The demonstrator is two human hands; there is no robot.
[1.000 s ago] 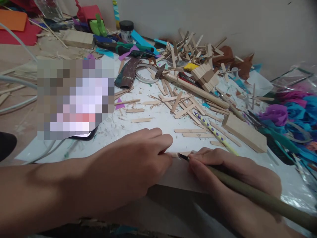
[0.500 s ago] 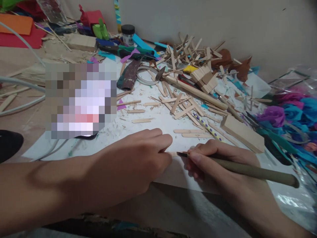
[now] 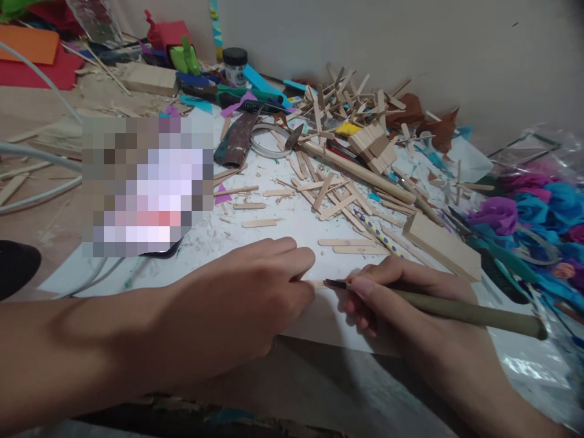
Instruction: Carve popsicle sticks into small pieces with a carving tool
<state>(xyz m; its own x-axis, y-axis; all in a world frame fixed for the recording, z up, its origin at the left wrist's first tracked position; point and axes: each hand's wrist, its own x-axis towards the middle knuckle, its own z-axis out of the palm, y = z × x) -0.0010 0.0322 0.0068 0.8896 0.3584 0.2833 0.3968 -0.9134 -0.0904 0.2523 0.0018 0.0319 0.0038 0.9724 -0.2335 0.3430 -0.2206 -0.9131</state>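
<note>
- L hand (image 3: 246, 304): fingers curled, pinning small wooden stick (image 3: 318, 283) nr front edge of white sheet (image 3: 303, 240).
- R hand (image 3: 401, 301): closed round olive-handled knife (image 3: 460, 312), blade tip touching stick's end.

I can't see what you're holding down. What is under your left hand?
One end of a thin stick pokes out by the knife, on the white sheet. The left hand covers the rest.

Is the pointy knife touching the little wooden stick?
Touching. The head view shows the dark blade of the olive-handled knife meeting the small pale wooden stick, no gap.
</note>
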